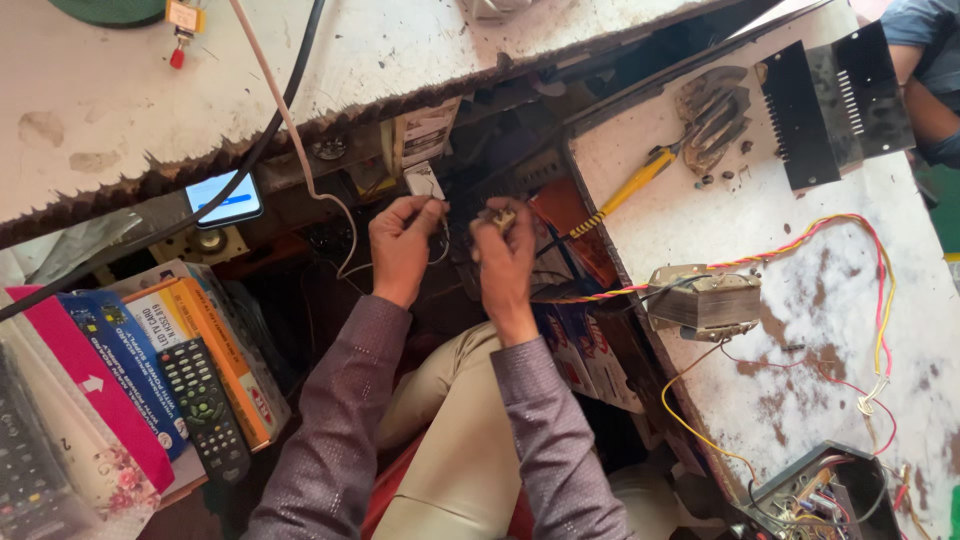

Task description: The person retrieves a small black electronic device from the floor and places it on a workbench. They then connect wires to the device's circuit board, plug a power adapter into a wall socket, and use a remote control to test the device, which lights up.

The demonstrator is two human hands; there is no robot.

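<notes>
Bright daylight washes the white bench point(820, 330); the gap beneath the hands lies dark; frame edges slightly soft.

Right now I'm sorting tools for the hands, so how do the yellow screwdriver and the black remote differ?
The yellow screwdriver lies slanted on the white bench right of the right hand; the black remote rests on stacked boxes below the left hand. The screwdriver is slim and bright, the remote broad, dark, button-covered. Neither is being held.

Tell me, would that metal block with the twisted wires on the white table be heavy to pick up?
Probably heavy for its size: the transformer looks like solid stacked metal. It sits flat and blocky, so it likely won't roll. Its red and yellow wires look floppy and would trail along behind.
</notes>
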